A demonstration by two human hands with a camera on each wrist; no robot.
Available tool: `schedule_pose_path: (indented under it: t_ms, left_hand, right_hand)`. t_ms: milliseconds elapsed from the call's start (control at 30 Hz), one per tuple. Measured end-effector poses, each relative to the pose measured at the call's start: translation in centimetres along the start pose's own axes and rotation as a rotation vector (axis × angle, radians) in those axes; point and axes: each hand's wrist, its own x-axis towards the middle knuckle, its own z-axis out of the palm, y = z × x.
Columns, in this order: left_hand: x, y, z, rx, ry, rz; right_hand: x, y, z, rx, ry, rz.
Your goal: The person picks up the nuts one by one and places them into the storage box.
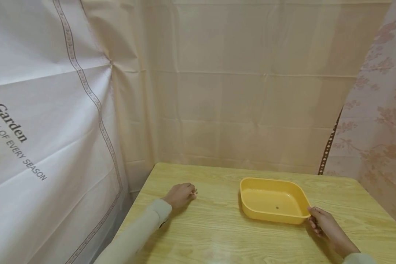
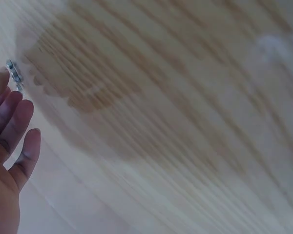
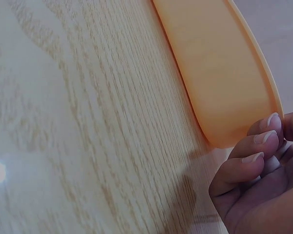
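Note:
My left hand (image 1: 180, 195) is over the left part of the table, pinching a small shiny metal piece (image 2: 14, 73) between thumb and fingertips. The piece is narrow and knobbly, partly hidden by the fingers; I cannot tell its exact kind. At the right, a yellow rectangular plastic tray (image 1: 270, 216) with rounded corners has its near right corner in the grip of my right hand (image 1: 325, 223). Thumb and forefinger pinch the rim there, while the other fingers curl below it, beside the tray's outer wall. Inside the tray, a tiny dark round thing (image 1: 277, 208) shows on the floor.
The light wood-grain table (image 1: 211, 234) reaches back to a beige hanging cloth (image 1: 237, 91). A white printed cloth (image 1: 52, 121) hangs close along the left side, and a flowered cloth (image 1: 379, 121) hangs at the right.

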Motion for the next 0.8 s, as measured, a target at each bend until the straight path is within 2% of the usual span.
schedule_pose_path:
  t_ms: [367,800]
  left_hand:
    - [-0.77,-0.71,-0.10,0.009,-0.018,-0.030]
    - [-0.45,-0.33,-0.30,-0.042,-0.014,0.003]
  right_hand:
    - [-0.18,-0.18,-0.10,0.002,-0.011,-0.006]
    - [-0.19,-0.22,0.02,-0.009,-0.009,0.004]
